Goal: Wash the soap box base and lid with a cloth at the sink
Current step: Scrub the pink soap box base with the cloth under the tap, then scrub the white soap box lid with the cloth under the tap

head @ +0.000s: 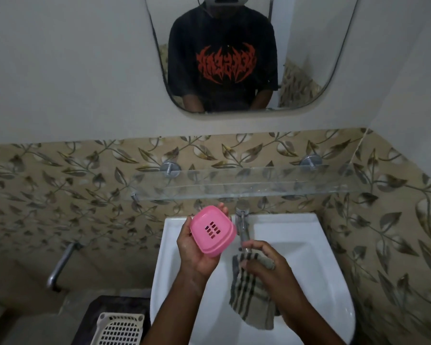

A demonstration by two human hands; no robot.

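My left hand (pixel 197 255) holds a pink soap box part (pixel 212 231) above the left side of the white sink (pixel 316 270); its slotted face with several small holes points up at me. My right hand (pixel 266 265) grips a grey and beige striped cloth (pixel 251 297) that hangs down into the basin. The fingertips of that hand reach up to the spout of the metal tap (pixel 242 224). I cannot tell whether water is running. I see no second soap box part.
A glass shelf (pixel 259 185) on two metal brackets juts out just above the tap. A mirror hangs above it. A wall tap (pixel 60 265) sticks out at the left, and a cream plastic basket (pixel 120 328) stands on a dark surface at the lower left.
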